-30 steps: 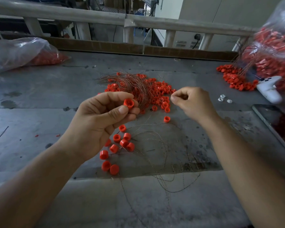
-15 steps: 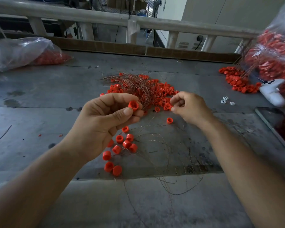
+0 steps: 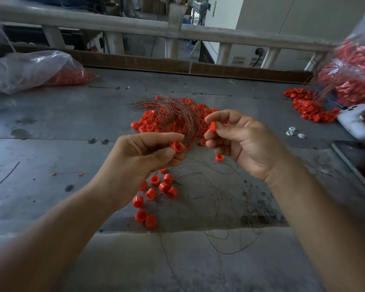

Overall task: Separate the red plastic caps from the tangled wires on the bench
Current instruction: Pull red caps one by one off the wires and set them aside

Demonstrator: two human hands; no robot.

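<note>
Small red plastic cap (image 3: 176, 146) pinched between thumb and forefinger of left hand (image 3: 139, 163), open end toward the camera. Second red cap (image 3: 212, 126) pinched edge-on in fingertips of right hand (image 3: 244, 144), other fingers loosely curled. Both are held above the grey metal bench (image 3: 51, 133). Just behind the hands: tangle of thin coppery wires (image 3: 173, 114) lying over a heap of red caps (image 3: 148, 125). Below the left hand: a cluster of loose red caps (image 3: 156, 192), with stray thin wires (image 3: 219, 207) beside it. Clear plastic bag (image 3: 30, 70) at far left.
</note>
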